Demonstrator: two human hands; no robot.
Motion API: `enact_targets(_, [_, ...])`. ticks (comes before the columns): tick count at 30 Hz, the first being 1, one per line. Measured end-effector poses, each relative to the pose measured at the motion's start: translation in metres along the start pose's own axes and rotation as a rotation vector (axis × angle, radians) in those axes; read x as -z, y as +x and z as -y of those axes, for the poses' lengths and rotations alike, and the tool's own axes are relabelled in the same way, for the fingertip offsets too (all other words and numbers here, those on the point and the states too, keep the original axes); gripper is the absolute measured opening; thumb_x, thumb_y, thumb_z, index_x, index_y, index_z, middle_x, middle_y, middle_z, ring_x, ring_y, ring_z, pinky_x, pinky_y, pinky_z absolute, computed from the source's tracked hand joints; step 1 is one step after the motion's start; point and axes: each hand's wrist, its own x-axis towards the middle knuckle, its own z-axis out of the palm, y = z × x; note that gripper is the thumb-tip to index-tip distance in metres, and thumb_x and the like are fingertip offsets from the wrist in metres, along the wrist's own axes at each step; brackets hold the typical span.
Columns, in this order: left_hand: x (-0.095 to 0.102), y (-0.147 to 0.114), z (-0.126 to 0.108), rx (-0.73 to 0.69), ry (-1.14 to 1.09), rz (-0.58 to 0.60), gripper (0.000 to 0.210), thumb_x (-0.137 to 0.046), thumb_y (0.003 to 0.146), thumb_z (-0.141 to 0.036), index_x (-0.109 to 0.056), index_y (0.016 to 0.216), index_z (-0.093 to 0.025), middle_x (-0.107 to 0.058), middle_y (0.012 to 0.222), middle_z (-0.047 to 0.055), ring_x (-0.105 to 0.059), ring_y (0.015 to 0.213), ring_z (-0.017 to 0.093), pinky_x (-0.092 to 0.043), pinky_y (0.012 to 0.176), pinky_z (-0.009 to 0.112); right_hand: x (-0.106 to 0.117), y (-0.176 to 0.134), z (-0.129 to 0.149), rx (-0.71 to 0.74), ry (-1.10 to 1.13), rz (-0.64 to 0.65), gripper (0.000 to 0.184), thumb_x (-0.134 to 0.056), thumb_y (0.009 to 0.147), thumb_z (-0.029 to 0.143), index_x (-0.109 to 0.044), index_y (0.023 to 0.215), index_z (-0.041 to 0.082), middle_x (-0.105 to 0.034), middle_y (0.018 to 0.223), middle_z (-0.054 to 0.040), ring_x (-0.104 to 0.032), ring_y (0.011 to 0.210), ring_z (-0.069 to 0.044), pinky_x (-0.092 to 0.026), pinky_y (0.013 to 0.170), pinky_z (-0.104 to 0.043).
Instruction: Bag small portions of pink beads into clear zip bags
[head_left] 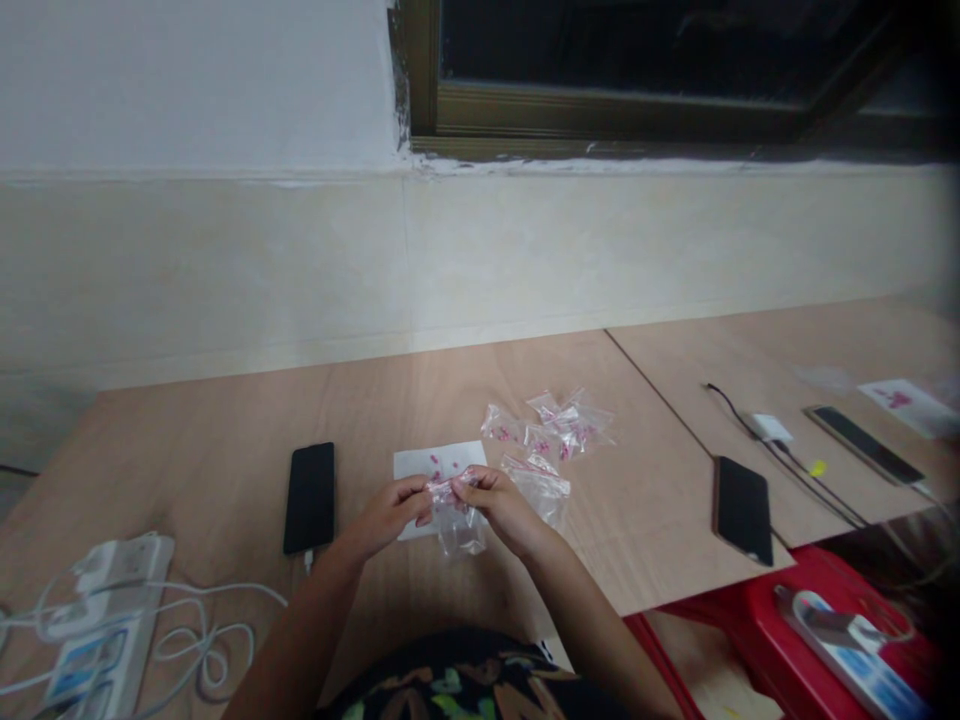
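Both hands pinch the top edge of a small clear zip bag [460, 530], which hangs down toward me. My left hand [400, 511] grips its left side, with the fingers closed. On the right side, my right hand [501, 507] holds the same edge between thumb and fingers. Beneath the hands lies a white sheet of paper [414, 463] with several small pink pieces [435, 461] on it. Just right of my right hand are more clear zip bags [547, 490]. Behind them sit several bags holding pink pieces [568, 425].
A black phone [310, 497] with a charging cable lies to the left. White power strips [142, 575] and tangled cables fill the near left. Another phone [742, 508], a charger [771, 428] and a further phone [866, 443] are on the right. A red stool [787, 600] stands below the table edge.
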Motion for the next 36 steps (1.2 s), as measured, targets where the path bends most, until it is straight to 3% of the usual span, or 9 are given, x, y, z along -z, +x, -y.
enact_targets(6, [0.001, 0.002, 0.007, 0.045, -0.092, -0.087, 0.021, -0.045, 0.073, -0.030, -0.044, 0.058, -0.015, -0.039, 0.054, -0.004, -0.035, 0.051, 0.008, -0.029, 0.051, 0.022, 0.000, 0.002, -0.001, -0.045, 0.024, 0.022, 0.030, -0.067, 0.061, 0.043, -0.061, 0.063, 0.014, -0.058, 0.056, 0.0011, -0.046, 0.052, -0.009, -0.032, 0.055, -0.023])
enact_targets(12, [0.001, 0.002, 0.006, 0.102, -0.176, -0.015, 0.029, -0.048, 0.074, -0.041, -0.044, 0.061, -0.016, -0.035, 0.055, -0.005, -0.033, 0.050, 0.008, -0.027, 0.049, 0.021, 0.001, 0.004, -0.001, 0.020, -0.024, -0.024, 0.031, -0.068, 0.059, 0.043, -0.053, 0.056, 0.016, -0.055, 0.048, 0.0034, -0.044, 0.045, -0.008, -0.031, 0.052, -0.023])
enact_targets(16, [-0.004, 0.004, 0.004, 0.073, -0.108, 0.054, 0.032, -0.047, 0.075, -0.045, -0.045, 0.063, -0.015, -0.037, 0.058, -0.005, -0.034, 0.053, 0.009, -0.027, 0.050, 0.021, -0.001, 0.008, -0.010, 0.030, -0.090, -0.009, 0.032, -0.069, 0.057, 0.043, -0.051, 0.054, 0.016, -0.053, 0.045, 0.0040, -0.043, 0.043, -0.008, -0.030, 0.050, -0.022])
enact_targets(22, [-0.003, 0.006, 0.004, 0.022, 0.037, -0.017, 0.030, -0.044, 0.076, -0.042, -0.046, 0.062, -0.015, -0.036, 0.058, -0.004, -0.034, 0.056, 0.010, -0.027, 0.052, 0.021, 0.002, 0.014, -0.017, 0.000, -0.142, -0.032, 0.033, -0.070, 0.053, 0.045, -0.057, 0.059, 0.016, -0.056, 0.051, 0.0025, -0.046, 0.045, -0.009, -0.033, 0.050, -0.023])
enact_targets(29, [0.000, 0.005, 0.005, 0.042, 0.042, -0.056, 0.030, -0.045, 0.075, -0.042, -0.040, 0.060, -0.016, -0.033, 0.058, -0.005, -0.033, 0.055, 0.009, -0.026, 0.051, 0.021, 0.007, 0.009, -0.006, 0.014, -0.155, -0.006, 0.031, -0.066, 0.059, 0.045, -0.055, 0.058, 0.016, -0.055, 0.052, 0.0017, -0.046, 0.049, -0.010, -0.036, 0.054, -0.025])
enact_targets(36, [-0.007, 0.006, 0.006, 0.122, -0.034, 0.013, 0.035, -0.043, 0.075, -0.050, -0.044, 0.067, -0.016, -0.036, 0.061, -0.005, -0.034, 0.056, 0.009, -0.029, 0.050, 0.020, 0.009, 0.009, -0.018, 0.136, -0.340, -0.120, 0.027, -0.057, 0.068, 0.041, -0.047, 0.058, 0.018, -0.044, 0.049, 0.0045, -0.040, 0.048, -0.010, -0.032, 0.050, -0.023])
